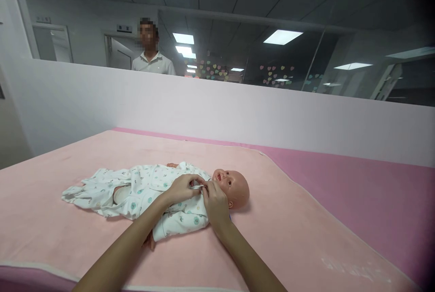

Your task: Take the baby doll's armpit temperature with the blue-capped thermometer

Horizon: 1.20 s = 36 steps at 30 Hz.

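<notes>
A baby doll (239,185) lies on its back on the pink pad, head to the right. It wears a white patterned romper (181,224) that is bunched around the legs, with a gap showing part of one leg. At the neckline, my left hand (185,188) pinches the edge of the romper. My right hand (216,202) is beside it, just below the doll's chin, its fingers closed on the same collar edge. The fingertips of both hands nearly meet there. One doll hand (149,241) shows from the near sleeve. What fastening lies under my fingers is hidden.
The peach-pink pad (288,237) covers a darker pink mattress (356,183). A white low wall (217,106) runs along the far side, with glass above it. Behind the glass stands a person in a white shirt (154,64).
</notes>
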Tool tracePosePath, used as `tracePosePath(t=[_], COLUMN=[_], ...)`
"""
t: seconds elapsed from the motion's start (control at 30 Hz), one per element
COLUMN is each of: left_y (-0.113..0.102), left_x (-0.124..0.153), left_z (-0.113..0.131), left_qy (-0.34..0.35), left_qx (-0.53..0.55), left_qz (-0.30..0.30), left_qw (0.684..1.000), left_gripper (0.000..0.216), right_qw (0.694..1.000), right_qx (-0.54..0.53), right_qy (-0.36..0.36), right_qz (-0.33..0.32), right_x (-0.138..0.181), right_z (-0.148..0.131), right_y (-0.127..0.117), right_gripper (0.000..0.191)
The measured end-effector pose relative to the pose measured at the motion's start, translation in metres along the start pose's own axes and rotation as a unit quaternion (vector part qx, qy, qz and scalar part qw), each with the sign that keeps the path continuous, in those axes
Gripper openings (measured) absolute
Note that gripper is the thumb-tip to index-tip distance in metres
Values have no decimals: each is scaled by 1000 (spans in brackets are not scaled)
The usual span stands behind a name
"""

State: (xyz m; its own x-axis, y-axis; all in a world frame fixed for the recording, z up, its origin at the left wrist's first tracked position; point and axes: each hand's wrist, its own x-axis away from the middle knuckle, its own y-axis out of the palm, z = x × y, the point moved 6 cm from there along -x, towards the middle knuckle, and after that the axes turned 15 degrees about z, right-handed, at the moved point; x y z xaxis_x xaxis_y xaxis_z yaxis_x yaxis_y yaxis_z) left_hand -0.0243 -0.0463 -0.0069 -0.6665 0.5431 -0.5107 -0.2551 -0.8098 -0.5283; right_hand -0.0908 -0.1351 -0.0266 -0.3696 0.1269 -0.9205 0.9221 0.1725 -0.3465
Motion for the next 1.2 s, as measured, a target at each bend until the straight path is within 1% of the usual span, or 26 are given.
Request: tracePosePath(t=[0.1,0.2,0.4,0.47,0.6,0.67,0.83,1.0,1.1,1.2], left_y=[1,1,1,1,-2,-4,-2,-2,-4,-6], left_x=[0,0,-1,-1,0,0,0,1,2,4], left_z=[-1,-1,-1,-1,1,3,5,4,7,12], left_qy=[-3,-4,6,11,24,32,44,52,62,81], left_qx=[29,47,65,49,4,0,21,-40,-78,-105], left_qz=[-6,-1,19,29,71,85,74,106,124,129], left_qw=[1000,999,998,998,997,996,996,992,987,983], left_gripper=[36,33,33,33,28,26,24,20,16,14], right_qw=[998,993,984,982,980,980,975,964,956,954], right_qx=[-57,-104,-135,-138,-140,-141,-145,-168,-178,-179], right_qy=[13,54,116,128,140,143,167,205,233,239], right_qz=[13,2,-16,-17,-16,-17,-27,-32,-34,-31], right_x=[-1,-2,-6,-6,-6,-5,-4,-1,2,3], right_z=[-1,1,6,8,10,10,11,13,15,14], right_y=[-1,-1,0,2,3,3,6,10,10,8], right_gripper=[19,17,15,14,13,13,14,21,20,19])
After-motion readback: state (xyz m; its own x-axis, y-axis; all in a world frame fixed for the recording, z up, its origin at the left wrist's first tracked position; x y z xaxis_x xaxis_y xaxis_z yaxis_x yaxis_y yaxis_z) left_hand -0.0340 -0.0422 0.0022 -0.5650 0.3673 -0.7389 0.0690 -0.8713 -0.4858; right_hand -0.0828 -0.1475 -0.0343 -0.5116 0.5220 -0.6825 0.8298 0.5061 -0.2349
